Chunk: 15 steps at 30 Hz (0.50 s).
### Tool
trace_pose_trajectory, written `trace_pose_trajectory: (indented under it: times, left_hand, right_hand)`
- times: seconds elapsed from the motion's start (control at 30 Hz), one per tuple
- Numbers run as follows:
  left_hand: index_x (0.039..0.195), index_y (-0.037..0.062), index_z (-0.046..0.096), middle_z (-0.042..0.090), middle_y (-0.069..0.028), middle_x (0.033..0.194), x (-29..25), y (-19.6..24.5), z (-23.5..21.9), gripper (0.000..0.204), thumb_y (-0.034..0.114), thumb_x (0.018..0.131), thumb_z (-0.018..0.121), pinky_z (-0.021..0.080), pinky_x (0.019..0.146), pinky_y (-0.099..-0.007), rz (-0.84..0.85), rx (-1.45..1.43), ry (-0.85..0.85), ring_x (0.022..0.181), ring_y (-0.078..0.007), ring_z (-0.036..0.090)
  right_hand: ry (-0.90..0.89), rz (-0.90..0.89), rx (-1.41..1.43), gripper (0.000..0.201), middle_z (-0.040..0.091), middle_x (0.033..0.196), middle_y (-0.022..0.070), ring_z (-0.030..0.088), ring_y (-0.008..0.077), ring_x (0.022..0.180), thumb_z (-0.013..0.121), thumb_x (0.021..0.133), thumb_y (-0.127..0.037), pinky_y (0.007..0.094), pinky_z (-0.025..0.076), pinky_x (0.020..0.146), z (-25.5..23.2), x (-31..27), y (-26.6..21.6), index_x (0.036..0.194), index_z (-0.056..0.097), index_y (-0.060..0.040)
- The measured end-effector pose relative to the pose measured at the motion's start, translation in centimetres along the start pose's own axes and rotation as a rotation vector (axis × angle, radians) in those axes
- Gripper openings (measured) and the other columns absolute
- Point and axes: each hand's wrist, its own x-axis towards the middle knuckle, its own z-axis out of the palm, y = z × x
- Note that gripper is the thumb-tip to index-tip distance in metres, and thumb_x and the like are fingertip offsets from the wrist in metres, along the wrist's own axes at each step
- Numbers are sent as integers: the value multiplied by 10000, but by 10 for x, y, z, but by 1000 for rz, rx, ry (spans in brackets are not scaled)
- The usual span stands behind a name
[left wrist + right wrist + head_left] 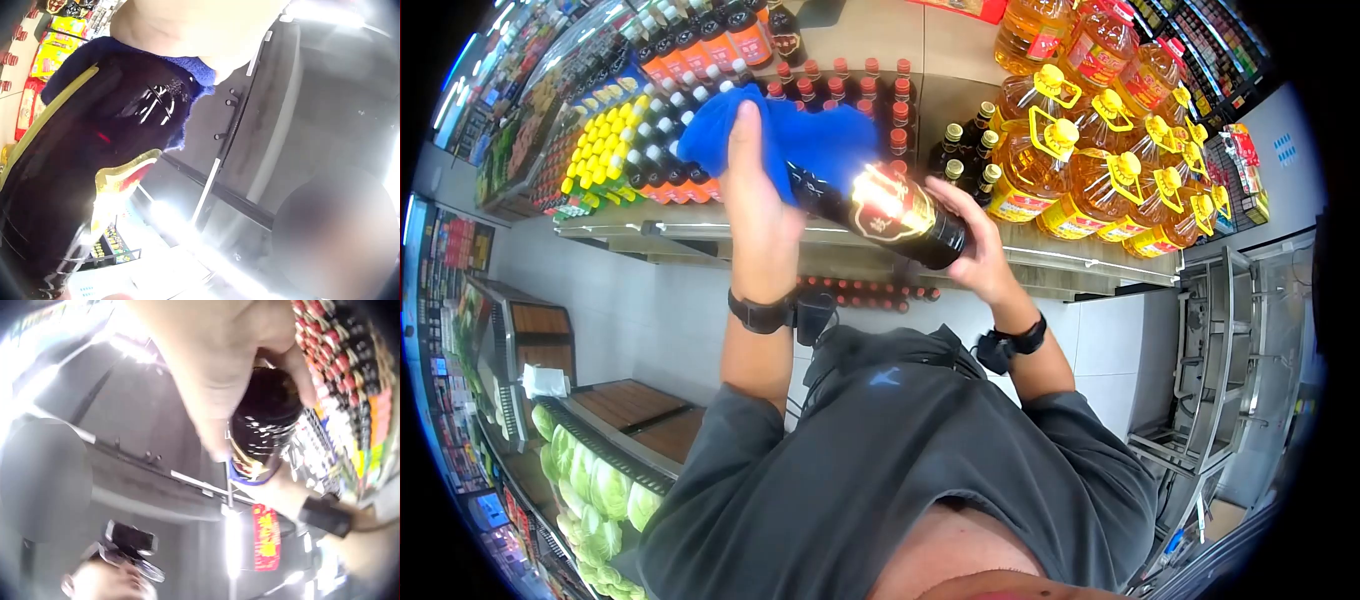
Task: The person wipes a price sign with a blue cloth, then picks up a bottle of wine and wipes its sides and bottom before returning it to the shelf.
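A dark, glossy bottle (895,208) with a red and gold label is held aslant in front of the person, above the shelf edge in the head view. My right hand (978,243) grips it round its base end, and in the right wrist view the thumb and fingers curl about the dark bottle (269,403). At its other end, my left hand (757,190) holds a blue cloth (718,128) wrapped about the neck, the thumb lying on top. The left wrist view shows the cloth (67,70) against the bottle's shoulder; the cap is hidden.
Red-capped bottles (900,115) stand in rows behind the held bottle. Large yellow-capped oil jugs (1040,160) crowd the shelf at right, with several small dark bottles (980,125) beside them. More bottles (605,150) fill the left. Cabbages (585,480) lie on a stand at lower left.
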Motion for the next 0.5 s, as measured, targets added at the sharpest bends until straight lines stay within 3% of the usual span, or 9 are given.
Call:
trace_pose_trajectory:
  times: [0.03, 0.07, 0.2, 0.27, 0.3, 0.33, 0.4, 0.47, 0.5]
  left_hand:
    - [1104, 95, 576, 637, -71, 1018, -2, -3, 0, 316, 364, 937, 575, 501, 854, -398, -2, -11, -2, 946, -225, 618]
    - [1112, 96, 575, 637, -71, 1015, -7, -6, 4, 317, 360, 937, 577, 502, 852, -396, -7, -21, -4, 938, -226, 620]
    - [1119, 72, 577, 637, -80, 1036, -14, -12, 7, 307, 312, 928, 599, 501, 862, -381, 42, -19, -57, 939, -225, 624]
    - [1106, 48, 581, 636, -89, 1053, -19, -17, 9, 295, 272, 917, 616, 498, 871, -378, 71, 71, 38, 955, -225, 623]
    - [1100, 36, 583, 635, -94, 1062, -23, -21, 12, 289, 252, 911, 625, 497, 875, -377, 83, 118, 84, 964, -224, 622]
    - [1078, 8, 588, 633, -100, 1075, -32, -21, 19, 248, 166, 892, 631, 494, 887, -377, 96, 231, -25, 993, -213, 616]
    - [1109, 13, 574, 623, -85, 1071, -40, -39, 7, 257, 98, 871, 623, 492, 898, -372, 54, 281, -212, 988, -201, 611]
    - [1132, 27, 560, 604, -63, 1071, -52, -44, -1, 281, 53, 857, 605, 485, 911, -363, -72, 238, -250, 987, -185, 599]
    - [1102, 25, 613, 629, -23, 1015, -56, -47, -3, 302, 9, 807, 677, 490, 818, -273, -84, 163, -246, 925, -124, 596]
  right_hand:
    - [11, 214, 125, 907, 490, 1349, 149, 492, 241, 1217, 777, 725, -397, 371, 322, 1066, 2, 1, -10, 1427, 345, -17]
    - [4, 321, 34, 882, 505, 1333, 147, 479, 230, 1237, 785, 721, -352, 354, 322, 1068, 0, 2, -15, 1408, 366, 9]
    - [-121, 223, -95, 817, 544, 1300, 146, 512, 210, 1206, 807, 695, -242, 324, 368, 1032, -5, -4, -18, 1370, 424, 12]
    - [42, -109, -691, 819, 576, 1218, 202, 596, 295, 1086, 871, 611, -178, 354, 463, 944, 4, -7, -16, 1306, 485, 19]
    - [115, -208, -748, 849, 580, 1202, 202, 602, 298, 1077, 885, 590, -187, 348, 463, 940, 4, -9, -5, 1303, 479, 28]
    - [191, -309, -804, 879, 585, 1186, 201, 609, 300, 1068, 899, 569, -196, 342, 463, 937, 3, -12, 5, 1301, 472, 38]
    - [227, -297, -775, 866, 583, 1186, 196, 607, 287, 1069, 898, 570, -169, 348, 469, 932, 3, -15, 8, 1295, 475, 43]
    - [263, -250, -669, 819, 593, 1150, 192, 618, 291, 1031, 890, 577, -156, 353, 485, 904, 7, -21, 7, 1270, 499, 39]
    - [245, -207, -619, 833, 587, 1177, 176, 602, 250, 1062, 886, 591, -174, 345, 464, 936, 5, -23, 9, 1285, 482, 45]
